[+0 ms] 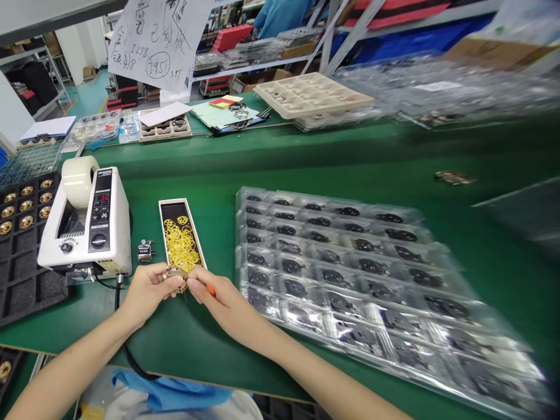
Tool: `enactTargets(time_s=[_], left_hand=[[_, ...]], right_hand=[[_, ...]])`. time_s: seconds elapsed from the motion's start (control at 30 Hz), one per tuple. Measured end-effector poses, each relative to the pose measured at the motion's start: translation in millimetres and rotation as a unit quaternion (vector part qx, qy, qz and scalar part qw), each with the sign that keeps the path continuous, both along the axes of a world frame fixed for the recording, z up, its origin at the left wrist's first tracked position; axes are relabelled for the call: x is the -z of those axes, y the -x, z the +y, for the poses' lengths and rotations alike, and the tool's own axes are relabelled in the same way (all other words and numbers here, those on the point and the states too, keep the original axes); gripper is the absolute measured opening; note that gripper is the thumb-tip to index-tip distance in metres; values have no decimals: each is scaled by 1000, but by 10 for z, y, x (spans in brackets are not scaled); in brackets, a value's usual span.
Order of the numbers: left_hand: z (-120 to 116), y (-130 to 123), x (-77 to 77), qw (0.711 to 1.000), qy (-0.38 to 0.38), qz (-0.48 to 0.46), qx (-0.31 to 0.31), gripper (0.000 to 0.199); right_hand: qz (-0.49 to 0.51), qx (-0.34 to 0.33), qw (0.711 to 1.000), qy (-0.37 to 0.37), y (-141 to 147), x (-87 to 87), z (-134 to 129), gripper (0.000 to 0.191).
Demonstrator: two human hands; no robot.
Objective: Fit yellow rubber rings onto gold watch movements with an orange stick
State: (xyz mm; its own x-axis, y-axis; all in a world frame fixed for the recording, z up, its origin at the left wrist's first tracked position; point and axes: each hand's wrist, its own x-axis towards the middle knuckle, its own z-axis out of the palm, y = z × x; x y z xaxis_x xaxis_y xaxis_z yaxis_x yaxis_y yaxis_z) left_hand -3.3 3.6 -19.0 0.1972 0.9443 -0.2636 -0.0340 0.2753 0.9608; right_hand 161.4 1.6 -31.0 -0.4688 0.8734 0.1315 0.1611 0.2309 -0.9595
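Note:
Between my two hands is a round metal watch case, above the near end of a long white box of small yellow rings. My left hand pinches the case by its left side. In my right hand is a thin tool with an orange handle, its end close to the right side of the case. Fingers cover much of the case, so its face and the tool's tip are hard to make out.
Left of the box stand a small tally counter and a white tape dispenser. A black foam tray with gold round parts lies far left. Clear trays of dark parts spread to the right. A beige tray sits behind.

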Motion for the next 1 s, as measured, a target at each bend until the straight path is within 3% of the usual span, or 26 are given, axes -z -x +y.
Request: enactTargets(time_s=[0.1, 0.17, 0.23, 0.3, 0.37, 0.43, 0.5, 0.53, 0.6, 0.67, 0.7, 0.8, 0.9, 1.0], left_hand=[[-6, 9, 22, 997, -66, 48, 2, 34], [-20, 28, 59, 976, -173, 130, -18, 26], [-38, 52, 127, 920, -320, 226, -32, 21], [-56, 66, 214, 844, -437, 310, -19, 28], [-79, 59, 284, 786, -490, 377, 13, 33], [-121, 40, 308, 758, -497, 421, 33, 34], [-203, 38, 286, 761, -489, 426, 23, 34], [-262, 55, 266, 778, -474, 413, -1, 34], [-403, 141, 229, 844, -400, 347, -84, 30], [-537, 301, 212, 917, -262, 220, -203, 33], [-588, 401, 208, 934, -188, 145, -267, 38], [-631, 699, 177, 916, -70, -1, -394, 54], [-557, 857, 66, 904, -91, 0, -418, 48], [-487, 841, -132, 894, -138, 26, -425, 34]], right_hand=[[33, 7, 997, 67, 35, 40, 10, 56], [62, 10, 988, 141, 52, 38, 10, 57], [106, 1, 970, 220, 62, 12, 7, 54], [162, -15, 948, 275, 66, -16, 5, 50], [205, -23, 933, 296, 65, -27, 8, 47], [212, -19, 934, 287, 54, -15, 11, 47], [179, 0, 952, 248, 30, 11, 10, 48], [149, 16, 966, 210, 14, 24, 7, 48], [84, 64, 989, 100, -24, 45, -5, 48], [36, 105, 994, -11, -56, 57, -20, 45], [24, 117, 992, -52, -67, 59, -28, 43], [9, 116, 987, -108, -76, 53, -42, 40], [3, 100, 988, -118, -69, 39, -27, 39], [12, 76, 991, -109, -68, 28, 18, 40]])
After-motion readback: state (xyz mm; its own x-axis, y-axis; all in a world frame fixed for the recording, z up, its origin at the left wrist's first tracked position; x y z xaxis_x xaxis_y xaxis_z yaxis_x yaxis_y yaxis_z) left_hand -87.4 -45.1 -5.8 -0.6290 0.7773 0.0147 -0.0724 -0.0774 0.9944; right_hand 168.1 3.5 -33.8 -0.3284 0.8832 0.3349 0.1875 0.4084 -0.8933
